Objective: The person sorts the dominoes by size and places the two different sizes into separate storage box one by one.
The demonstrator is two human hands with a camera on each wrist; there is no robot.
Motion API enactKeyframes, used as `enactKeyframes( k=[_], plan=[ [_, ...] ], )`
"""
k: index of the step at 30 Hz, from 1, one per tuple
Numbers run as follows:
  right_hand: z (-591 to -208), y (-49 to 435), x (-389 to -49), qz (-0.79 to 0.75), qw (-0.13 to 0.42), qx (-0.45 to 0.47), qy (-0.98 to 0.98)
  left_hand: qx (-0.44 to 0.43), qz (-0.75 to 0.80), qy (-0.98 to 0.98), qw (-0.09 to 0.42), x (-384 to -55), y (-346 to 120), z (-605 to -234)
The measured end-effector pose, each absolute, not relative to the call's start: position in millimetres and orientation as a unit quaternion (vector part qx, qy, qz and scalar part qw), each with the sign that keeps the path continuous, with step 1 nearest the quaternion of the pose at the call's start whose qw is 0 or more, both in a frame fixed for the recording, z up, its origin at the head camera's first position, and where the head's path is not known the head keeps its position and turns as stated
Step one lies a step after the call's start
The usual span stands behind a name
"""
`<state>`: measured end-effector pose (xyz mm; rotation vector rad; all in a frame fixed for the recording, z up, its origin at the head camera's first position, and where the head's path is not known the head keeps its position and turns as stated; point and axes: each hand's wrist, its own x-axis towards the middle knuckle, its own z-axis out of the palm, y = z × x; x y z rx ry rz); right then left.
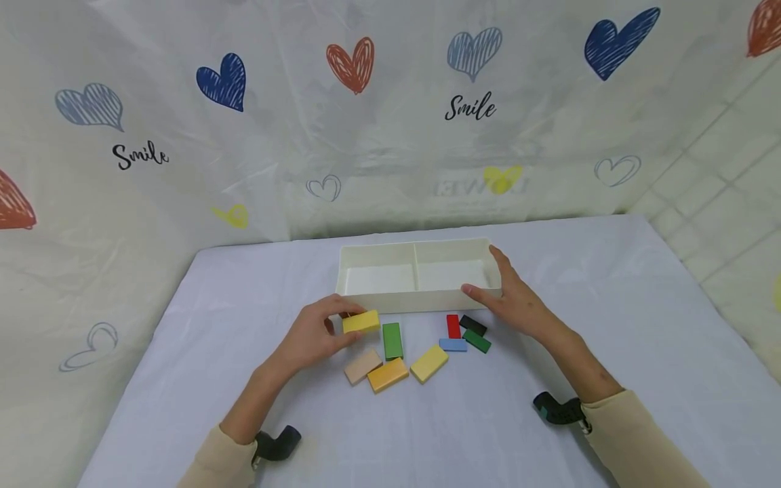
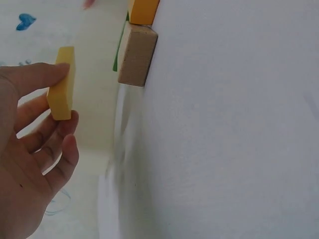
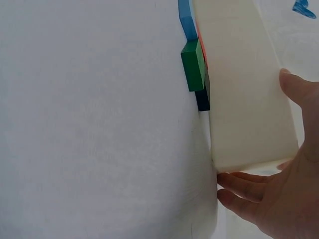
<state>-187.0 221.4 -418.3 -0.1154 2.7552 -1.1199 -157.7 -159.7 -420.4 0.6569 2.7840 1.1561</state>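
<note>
A yellow block is pinched between the thumb and fingers of my left hand, raised just in front of the white divided box. In the left wrist view the same yellow block shows on edge, thumb on one face. My right hand holds the box's right end, its thumb over the front wall and fingers along the end wall. Both compartments look bare. Below the left hand lie a green block, a beige block, an orange block and another yellow block.
Nearer the right hand sit smaller blocks: red, black, dark green and blue. A white cloth covers the table. Behind it hangs a sheet with printed hearts. Black wrist devices stick out at both sleeves.
</note>
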Motion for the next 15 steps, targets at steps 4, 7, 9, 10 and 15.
enactKeyframes(
  k=[4, 7, 9, 10, 15],
  plan=[
    [-418.5, 221.3, -187.2, -0.377, 0.083, -0.038, 0.922, 0.222, 0.381, 0.897, 0.016, -158.2, -160.0, -418.2],
    [-419.0, 221.2, -187.4, -0.376, 0.083, -0.036, 0.922, 0.227, 0.386, 0.894, 0.008, -159.0, -160.5, -417.1],
    [-419.3, 220.9, -187.6, -0.377, 0.084, -0.034, 0.922, 0.228, 0.386, 0.894, 0.003, -159.3, -160.8, -416.0],
    [-419.4, 220.8, -187.7, -0.377, 0.084, -0.033, 0.922, 0.228, 0.387, 0.893, 0.001, -159.5, -160.8, -415.4],
    [-419.4, 219.9, -187.8, -0.377, 0.086, -0.029, 0.922, 0.22, 0.386, 0.896, -0.01, -160.2, -161.3, -412.1]
  ],
)
